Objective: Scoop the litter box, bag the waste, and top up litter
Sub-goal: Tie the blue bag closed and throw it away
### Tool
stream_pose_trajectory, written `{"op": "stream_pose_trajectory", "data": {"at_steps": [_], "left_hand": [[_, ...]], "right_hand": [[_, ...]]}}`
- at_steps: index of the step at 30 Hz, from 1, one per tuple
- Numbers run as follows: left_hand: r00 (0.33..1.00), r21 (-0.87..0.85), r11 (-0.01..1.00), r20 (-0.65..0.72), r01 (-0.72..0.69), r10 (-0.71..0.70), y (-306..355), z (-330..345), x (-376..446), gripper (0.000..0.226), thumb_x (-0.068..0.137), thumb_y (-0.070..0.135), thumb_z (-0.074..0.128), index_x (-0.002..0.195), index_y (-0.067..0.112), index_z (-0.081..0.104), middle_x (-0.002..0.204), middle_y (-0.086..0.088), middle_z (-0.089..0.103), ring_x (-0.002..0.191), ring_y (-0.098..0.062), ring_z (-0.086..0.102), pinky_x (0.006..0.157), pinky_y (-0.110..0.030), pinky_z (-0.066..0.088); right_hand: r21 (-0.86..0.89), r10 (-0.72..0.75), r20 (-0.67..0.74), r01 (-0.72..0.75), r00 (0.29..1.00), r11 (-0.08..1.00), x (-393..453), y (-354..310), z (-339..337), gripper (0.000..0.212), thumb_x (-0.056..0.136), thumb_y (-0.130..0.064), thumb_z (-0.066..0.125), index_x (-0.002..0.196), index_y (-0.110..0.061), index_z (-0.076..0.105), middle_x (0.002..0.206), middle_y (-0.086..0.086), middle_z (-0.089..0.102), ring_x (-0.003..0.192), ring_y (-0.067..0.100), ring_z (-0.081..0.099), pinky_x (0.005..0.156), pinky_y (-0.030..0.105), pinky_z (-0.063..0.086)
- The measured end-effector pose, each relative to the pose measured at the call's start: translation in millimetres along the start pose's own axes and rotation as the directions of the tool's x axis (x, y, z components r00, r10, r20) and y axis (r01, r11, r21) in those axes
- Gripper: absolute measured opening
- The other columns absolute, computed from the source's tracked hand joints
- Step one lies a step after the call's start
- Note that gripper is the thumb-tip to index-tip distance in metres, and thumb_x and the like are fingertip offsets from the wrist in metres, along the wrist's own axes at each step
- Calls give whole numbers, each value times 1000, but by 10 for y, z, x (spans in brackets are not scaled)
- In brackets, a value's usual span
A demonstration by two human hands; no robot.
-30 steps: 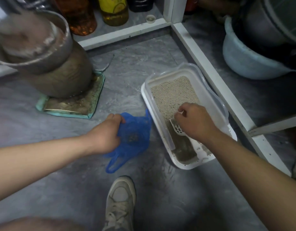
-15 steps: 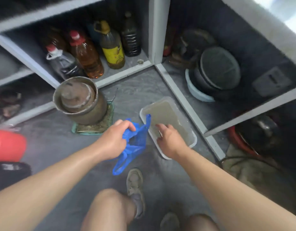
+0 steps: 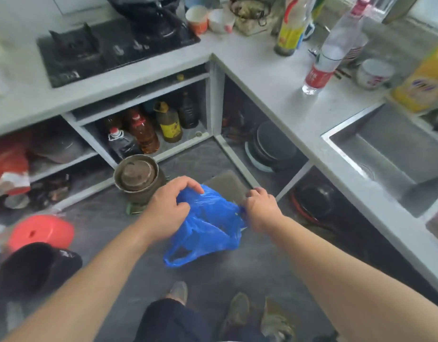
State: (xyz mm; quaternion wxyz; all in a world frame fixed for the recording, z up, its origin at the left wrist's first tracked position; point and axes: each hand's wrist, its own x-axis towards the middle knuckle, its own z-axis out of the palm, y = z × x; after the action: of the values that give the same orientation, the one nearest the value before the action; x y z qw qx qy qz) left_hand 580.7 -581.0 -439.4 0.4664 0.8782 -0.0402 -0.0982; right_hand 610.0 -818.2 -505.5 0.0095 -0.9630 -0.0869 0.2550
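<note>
Bagging step: both hands (image 3: 167, 208) (image 3: 261, 209) pinching blue bag (image 3: 208, 225) mouth, centre frame. Next: tie off; top-up pending.

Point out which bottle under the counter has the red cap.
The amber oil bottle, standing between the dark white-capped jug and the yellow-capped bottle.

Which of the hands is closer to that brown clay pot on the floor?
Left. The left hand grips the blue bag just beside the clay pot; the right hand holds the bag's far side.

Bag (image 3: 208, 225) between hands, before litter box (image 3: 227, 185); pot (image 3: 139, 177) left.
</note>
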Motion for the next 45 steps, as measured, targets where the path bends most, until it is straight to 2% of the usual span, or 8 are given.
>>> {"op": "stream_pose_trajectory", "data": {"at_steps": [5,12,19,25,29,34,38,45], "left_hand": [[999,-27,999,26,34,-33,-73,-202,-179,58,73,-8,53,107,37,60,103,28,64,96,3,59,86,-27,47],[989,-101,992,132,80,-66,-198,-673,-379,60,80,5,63,132,31,46,124,11,58,106,-8,62,95,-34,51],[963,-298,929,216,220,-159,-158,-932,-526,15,82,20,72,95,16,67,91,-4,75,82,-21,73,81,-48,61],[928,-517,822,370,240,-38,160,-861,-723,6,94,11,65,98,6,66,92,-13,75,72,-21,72,63,-29,56],[895,-544,790,447,282,-12,242,-800,-823,15,93,15,69,105,7,65,106,-16,74,87,-24,75,76,-35,60],[865,-180,984,493,-3,93,172,-935,-903,48,74,52,80,115,35,61,111,21,66,98,5,65,86,-23,52],[851,78,984,517,-159,97,126,-890,-961,19,77,38,80,90,29,68,89,13,70,81,-4,67,74,-28,55],[967,-20,996,240,-89,91,194,-904,-902,8,82,25,73,76,22,68,74,5,68,63,-7,60,55,-20,44]], "right_hand": [[610,179,137,-226,974,760,-736,-247,-364,25,88,-20,48,89,-2,65,86,4,66,79,24,58,65,31,44],[834,358,-44,-163,933,526,-1486,-999,-689,29,94,-31,56,72,-12,58,74,5,73,57,7,58,55,18,44],[994,453,-69,23,889,106,-1954,-1687,-720,26,98,-27,56,93,-1,59,69,7,65,63,21,60,67,37,47],[988,437,-73,5,897,153,-2139,-2113,-543,36,80,-40,78,111,-33,63,102,4,73,88,25,72,82,38,60],[934,578,-162,-65,800,353,-2090,-2224,-452,25,76,-37,77,91,-30,58,85,-5,67,72,14,64,67,32,56],[986,665,-120,12,738,165,-2144,-2065,-450,7,82,-22,73,85,-23,66,85,1,73,84,26,73,78,48,60],[992,683,-81,-8,726,126,-2137,-1940,-447,11,79,-25,73,86,-20,66,88,7,73,84,29,73,78,48,60],[994,719,-89,15,689,109,-2158,-1748,-365,45,85,-44,64,75,-4,46,66,1,45,61,17,40,59,37,34]]}}
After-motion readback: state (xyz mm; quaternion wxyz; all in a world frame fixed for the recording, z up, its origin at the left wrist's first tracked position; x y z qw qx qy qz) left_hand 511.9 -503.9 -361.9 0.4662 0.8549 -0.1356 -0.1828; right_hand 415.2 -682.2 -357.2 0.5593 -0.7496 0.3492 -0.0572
